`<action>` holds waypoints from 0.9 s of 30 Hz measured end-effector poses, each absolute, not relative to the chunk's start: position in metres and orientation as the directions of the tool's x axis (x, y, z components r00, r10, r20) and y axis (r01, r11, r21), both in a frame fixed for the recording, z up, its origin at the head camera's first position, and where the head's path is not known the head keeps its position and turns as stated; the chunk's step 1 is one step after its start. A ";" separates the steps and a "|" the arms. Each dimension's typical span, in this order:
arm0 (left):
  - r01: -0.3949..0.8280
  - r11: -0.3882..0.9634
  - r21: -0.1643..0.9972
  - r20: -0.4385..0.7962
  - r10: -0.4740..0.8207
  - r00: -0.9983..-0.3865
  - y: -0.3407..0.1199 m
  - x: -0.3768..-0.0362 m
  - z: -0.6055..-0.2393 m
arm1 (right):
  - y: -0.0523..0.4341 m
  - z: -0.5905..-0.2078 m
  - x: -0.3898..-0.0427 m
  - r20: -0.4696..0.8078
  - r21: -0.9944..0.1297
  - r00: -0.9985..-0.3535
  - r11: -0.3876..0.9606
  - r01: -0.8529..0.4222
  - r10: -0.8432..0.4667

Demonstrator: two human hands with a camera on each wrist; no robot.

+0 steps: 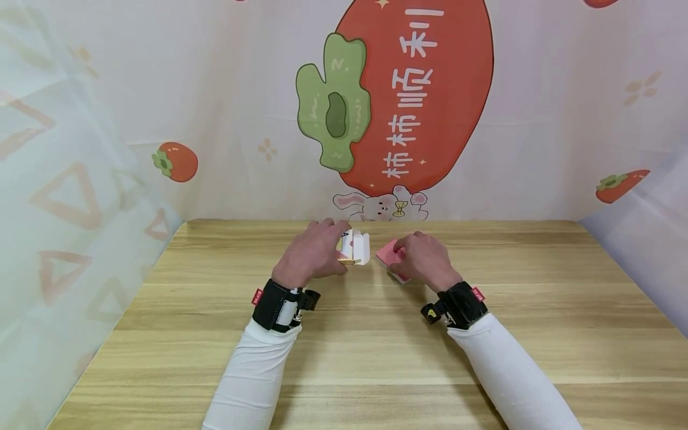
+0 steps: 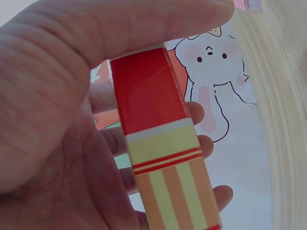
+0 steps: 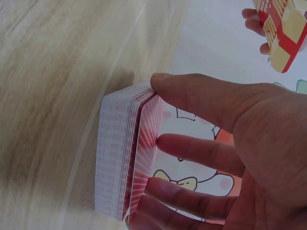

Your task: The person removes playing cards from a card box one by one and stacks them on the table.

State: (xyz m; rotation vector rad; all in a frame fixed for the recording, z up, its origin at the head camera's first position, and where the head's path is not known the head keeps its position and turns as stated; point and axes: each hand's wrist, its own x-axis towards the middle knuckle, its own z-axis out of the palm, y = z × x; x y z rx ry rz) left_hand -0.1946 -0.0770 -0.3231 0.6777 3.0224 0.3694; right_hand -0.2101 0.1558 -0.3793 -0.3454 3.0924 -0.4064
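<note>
My left hand (image 1: pixel 314 254) grips a small playing-card box (image 2: pixel 163 134), its thumb along one side and fingertips curled round the other. Red, cream and orange stripes cover the box's narrow side. In the head view the box's pale flap (image 1: pixel 365 248) hangs open, facing right. To its right, my right hand (image 1: pixel 424 260) holds a deck of playing cards (image 3: pixel 117 153) with red-patterned backs, low on the table. The right thumb (image 3: pixel 177 86) touches one corner of the deck, with fingertips along its patterned face and far edge. A gap separates box and deck.
A light wooden table (image 1: pixel 365 358) lies under both hands. Behind it hangs a pale cloth backdrop (image 1: pixel 231 77) with a big red persimmon print and a bunny, meeting the table's far edge close beyond the hands.
</note>
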 end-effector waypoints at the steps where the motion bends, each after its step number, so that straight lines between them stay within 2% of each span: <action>1: 0.418 0.878 0.234 0.029 0.423 -0.906 -0.077 -0.195 -0.323 | 0.156 -0.380 -0.210 0.025 -0.257 -0.975 0.942 -0.218 -0.219; 16: 0.411 0.879 0.242 0.011 0.421 -0.907 -0.076 -0.195 -0.324 | 0.155 -0.381 -0.210 0.022 -0.264 -0.974 0.938 -0.223 -0.226; 27: 0.411 0.878 0.244 0.014 0.421 -0.907 -0.076 -0.195 -0.325 | 0.158 -0.374 -0.210 -0.008 -0.342 -0.986 0.927 -0.152 -0.165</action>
